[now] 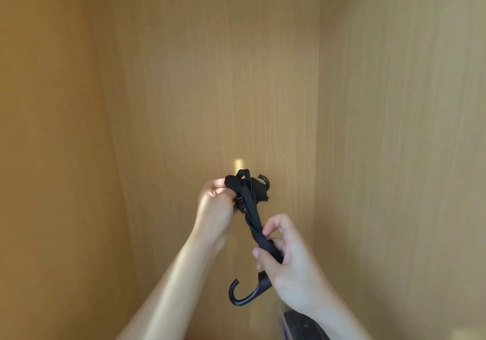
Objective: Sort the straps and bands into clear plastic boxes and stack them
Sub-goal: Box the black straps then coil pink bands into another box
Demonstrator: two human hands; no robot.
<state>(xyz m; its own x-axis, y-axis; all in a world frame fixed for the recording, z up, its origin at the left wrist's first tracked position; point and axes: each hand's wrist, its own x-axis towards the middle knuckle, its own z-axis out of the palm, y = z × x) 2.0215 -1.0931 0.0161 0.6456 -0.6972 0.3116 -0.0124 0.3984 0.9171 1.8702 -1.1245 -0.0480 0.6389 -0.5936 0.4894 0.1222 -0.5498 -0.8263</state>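
A black elastic strap point(253, 217) with hooks at its ends is held up between both hands in front of a wooden wall. My left hand point(214, 205) grips the bunched upper end, where one small black hook point(263, 180) sticks out to the right. My right hand point(285, 258) grips the twisted lower part of the strap. A large black hook point(243, 293) hangs below that hand.
Wooden panels point(210, 76) surround the hands at the left, back and right, like the inside of a cabinet. At the bottom edge, right of centre, a dark object point(302, 325) shows behind what looks like a clear plastic edge.
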